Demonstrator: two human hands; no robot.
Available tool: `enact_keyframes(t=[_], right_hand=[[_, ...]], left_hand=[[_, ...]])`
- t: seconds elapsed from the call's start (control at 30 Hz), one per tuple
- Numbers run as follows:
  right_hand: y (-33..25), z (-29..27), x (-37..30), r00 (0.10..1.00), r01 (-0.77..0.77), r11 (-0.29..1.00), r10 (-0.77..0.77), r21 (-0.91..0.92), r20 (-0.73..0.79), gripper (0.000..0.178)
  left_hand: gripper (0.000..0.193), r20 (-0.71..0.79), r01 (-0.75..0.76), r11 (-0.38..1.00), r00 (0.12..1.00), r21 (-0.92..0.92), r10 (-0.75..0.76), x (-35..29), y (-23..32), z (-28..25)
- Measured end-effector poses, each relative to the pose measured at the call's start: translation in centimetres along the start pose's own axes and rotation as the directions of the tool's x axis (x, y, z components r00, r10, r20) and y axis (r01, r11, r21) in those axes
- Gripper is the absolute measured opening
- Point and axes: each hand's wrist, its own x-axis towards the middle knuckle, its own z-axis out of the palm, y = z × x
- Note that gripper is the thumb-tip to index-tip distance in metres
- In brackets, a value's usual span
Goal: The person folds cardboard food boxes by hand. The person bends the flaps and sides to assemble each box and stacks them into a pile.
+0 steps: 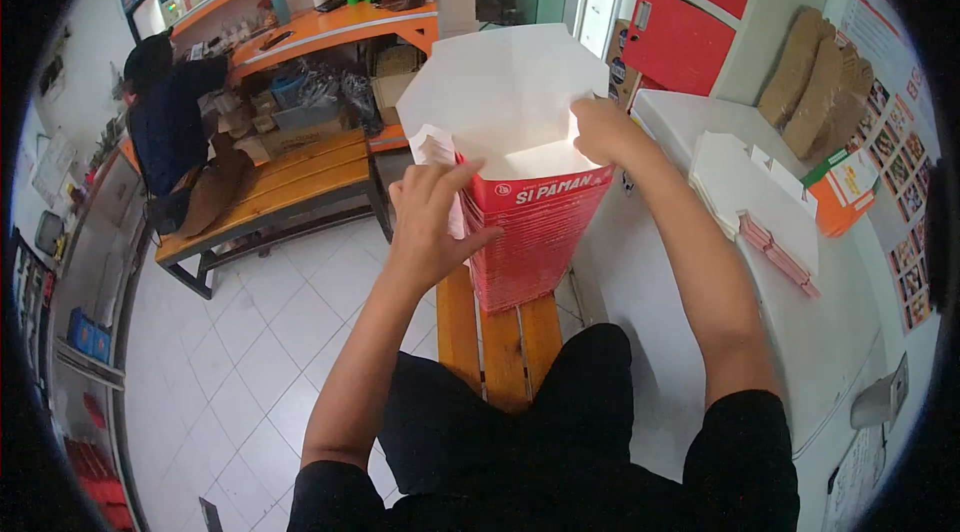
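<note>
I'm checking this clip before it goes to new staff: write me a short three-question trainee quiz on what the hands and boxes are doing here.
1. True or false: the right hand grips the raised white flap of the red carton.
2. Where does the left hand rest? A) on the floor B) against the carton's left side C) on the flat stack
3. Fill in: the stack of flat white cartons lies on the white ____ to the person's right.

Key: 1 true; 2 B; 3 counter.
</note>
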Motion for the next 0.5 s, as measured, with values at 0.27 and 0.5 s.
enact_keyframes(t=[0.27,0.5], right_hand=[[-1.3,0.0,-1.6,1.0,-0.026,0.992,0.027,0.121,-0.005,0.051],[-4.8,-2.3,-4.5,0.985,-0.166,0.978,0.17,0.129,-0.024,0.06]], left_hand=[[0.056,-0.037,-0.107,0.994,0.993,0.033,0.108,-0.4,-1.0,0.4],[0.078,0.102,-0.011,0.995,0.995,-0.094,0.021,0.6,-1.4,-0.4]])
